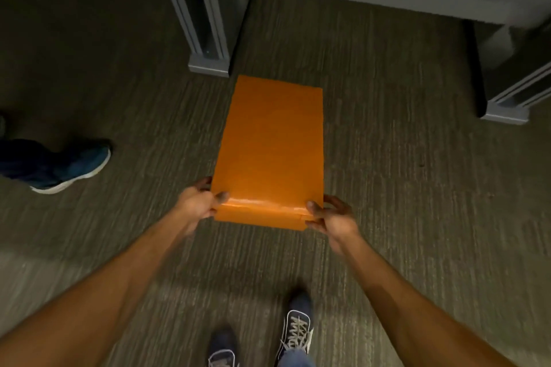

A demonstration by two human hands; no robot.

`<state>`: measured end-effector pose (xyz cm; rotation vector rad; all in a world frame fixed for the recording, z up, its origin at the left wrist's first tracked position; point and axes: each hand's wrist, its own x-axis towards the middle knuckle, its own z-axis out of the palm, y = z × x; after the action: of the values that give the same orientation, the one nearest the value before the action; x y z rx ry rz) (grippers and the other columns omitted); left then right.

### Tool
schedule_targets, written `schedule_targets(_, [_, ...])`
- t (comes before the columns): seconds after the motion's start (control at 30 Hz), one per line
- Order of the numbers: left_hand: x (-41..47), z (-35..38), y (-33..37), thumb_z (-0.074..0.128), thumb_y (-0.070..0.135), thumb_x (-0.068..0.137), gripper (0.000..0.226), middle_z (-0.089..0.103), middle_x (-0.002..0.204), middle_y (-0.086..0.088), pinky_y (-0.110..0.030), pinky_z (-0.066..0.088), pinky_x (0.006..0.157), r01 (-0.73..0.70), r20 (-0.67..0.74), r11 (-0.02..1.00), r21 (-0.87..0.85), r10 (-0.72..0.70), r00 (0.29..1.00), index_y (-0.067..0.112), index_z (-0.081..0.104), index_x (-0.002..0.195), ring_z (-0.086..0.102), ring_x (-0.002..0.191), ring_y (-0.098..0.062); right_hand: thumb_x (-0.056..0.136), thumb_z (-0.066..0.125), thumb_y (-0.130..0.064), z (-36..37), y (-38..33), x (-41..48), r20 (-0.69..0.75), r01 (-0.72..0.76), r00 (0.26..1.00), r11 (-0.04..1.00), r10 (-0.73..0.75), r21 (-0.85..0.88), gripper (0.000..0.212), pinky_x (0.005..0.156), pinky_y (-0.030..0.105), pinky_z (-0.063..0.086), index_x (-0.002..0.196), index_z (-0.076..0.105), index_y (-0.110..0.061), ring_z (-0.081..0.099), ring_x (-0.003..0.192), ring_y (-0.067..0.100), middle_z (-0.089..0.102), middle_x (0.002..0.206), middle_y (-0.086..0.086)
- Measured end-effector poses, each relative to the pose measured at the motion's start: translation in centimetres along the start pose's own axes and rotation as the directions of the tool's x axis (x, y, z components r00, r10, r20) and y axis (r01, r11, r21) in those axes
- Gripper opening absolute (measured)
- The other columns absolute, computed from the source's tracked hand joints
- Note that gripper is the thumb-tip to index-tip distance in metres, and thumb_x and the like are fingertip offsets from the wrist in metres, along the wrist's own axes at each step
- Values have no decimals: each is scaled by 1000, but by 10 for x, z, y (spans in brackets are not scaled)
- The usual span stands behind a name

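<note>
An orange envelope [271, 146] is held out flat in front of me, above a carpeted floor. Its near end is folded over as a flap with a glossy strip across it. My left hand [198, 202] pinches the near left corner, thumb on top and fingers underneath. My right hand [331, 216] pinches the near right corner the same way. Both forearms reach forward from the bottom of the view.
A grey desk leg [208, 64] stands just beyond the envelope, and another grey desk foot [504, 113] stands at the right. Another person's blue shoe [71, 167] is on the carpet at the left. My own shoes [295, 328] show at the bottom.
</note>
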<state>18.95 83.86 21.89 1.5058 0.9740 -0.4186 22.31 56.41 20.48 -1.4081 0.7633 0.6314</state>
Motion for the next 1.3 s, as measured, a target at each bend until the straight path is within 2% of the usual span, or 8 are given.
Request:
schedule_targets(0.2, [75, -6, 8, 67, 5, 87, 46, 61, 125, -8, -51, 46, 102, -71, 14, 997, -12, 71, 997, 13, 55, 130, 56, 119, -29, 87, 68, 0, 38, -4, 69, 35, 55, 998, 998, -56, 35, 52, 94, 53, 52, 135, 50, 3, 59, 118, 35, 58, 134, 20])
schedule_targets(0.33, [132, -3, 8, 60, 2, 91, 40, 56, 115, -9, -42, 42, 87, -142, 3, 988, -55, 142, 990, 6, 53, 130, 52, 105, -25, 86, 65, 6, 71, -4, 122, 19, 95, 995, 994, -96, 52, 48, 58, 36, 60, 132, 51, 9, 58, 100, 30, 61, 118, 23])
schedule_targets(0.4, [165, -2, 12, 58, 0, 92, 37, 56, 114, -12, -42, 41, 85, -173, -2, 984, -50, 173, 985, 6, 54, 127, 50, 103, -24, 86, 65, 7, 84, -6, 152, 19, 120, 992, 991, -121, 61, 48, 50, 30, 58, 132, 51, 7, 58, 99, 31, 60, 119, 22])
schedule_targets(0.43, [183, -3, 15, 57, -1, 92, 36, 56, 116, -15, -43, 41, 86, -191, 4, 981, -45, 192, 981, 6, 54, 127, 50, 104, -25, 86, 66, 6, 91, -8, 170, 25, 136, 990, 989, -137, 62, 48, 54, 32, 60, 132, 51, 6, 60, 100, 32, 60, 119, 21])
schedule_targets(0.53, [240, -5, 30, 57, 4, 93, 45, 54, 136, -22, -49, 44, 96, -221, 15, 975, -19, 221, 975, 3, 47, 137, 52, 121, -34, 87, 68, 0, 113, -19, 221, 72, 174, 981, 983, -178, 55, 50, 89, 54, 55, 134, 50, 2, 59, 118, 41, 58, 130, 24])
schedule_targets(0.6, [277, -7, 41, 58, 8, 94, 50, 48, 144, -20, -53, 44, 103, -227, 28, 974, 0, 227, 974, 5, 43, 141, 47, 132, -38, 87, 69, -4, 126, -24, 252, 89, 202, 974, 978, -206, 58, 55, 98, 58, 48, 137, 48, 1, 54, 124, 43, 55, 136, 24])
schedule_targets(1.0, [418, -8, 46, 61, 5, 91, 53, 45, 150, -14, -54, 41, 107, -230, 83, 967, -110, 239, 967, 7, 44, 142, 43, 135, -34, 85, 74, -12, 170, -25, 369, 40, 312, 949, 950, -312, 2, 57, 76, 45, 58, 136, 51, -2, 59, 117, 41, 55, 137, 21])
schedule_targets(1.3, [444, -8, 55, 55, 6, 94, 43, 53, 143, -13, -55, 42, 105, -266, 45, 960, -85, 270, 962, 10, 49, 136, 49, 129, -34, 85, 73, -32, 183, -33, 392, 38, 366, 929, 901, -368, -234, 58, 83, 46, 60, 136, 54, -12, 62, 99, 29, 59, 132, 15])
